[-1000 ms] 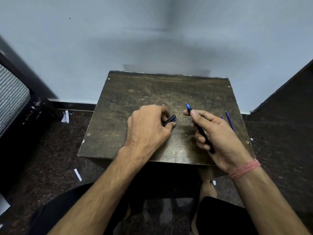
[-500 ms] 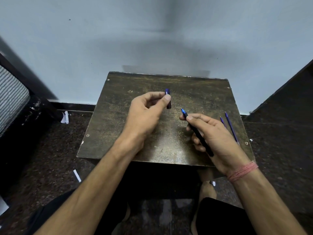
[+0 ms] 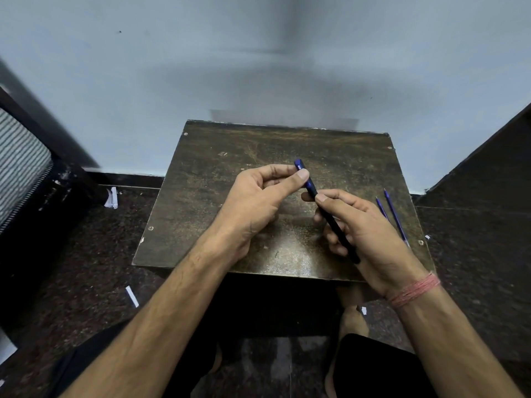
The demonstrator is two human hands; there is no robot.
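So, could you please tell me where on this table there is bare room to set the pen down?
Bare: the table's left half, from the left hand to its edge, and the far strip by the wall. Crowded: the right edge, where two thin blue sticks lie beside the right hand.

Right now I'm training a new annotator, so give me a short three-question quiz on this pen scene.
1. True or false: the left hand pinches the pen cap.
2. Which hand holds the pen barrel? A) left B) right C) neither
3. Fill in: ___ thin blue sticks lie on the table beside the right hand.
Key: 1 true; 2 B; 3 two.
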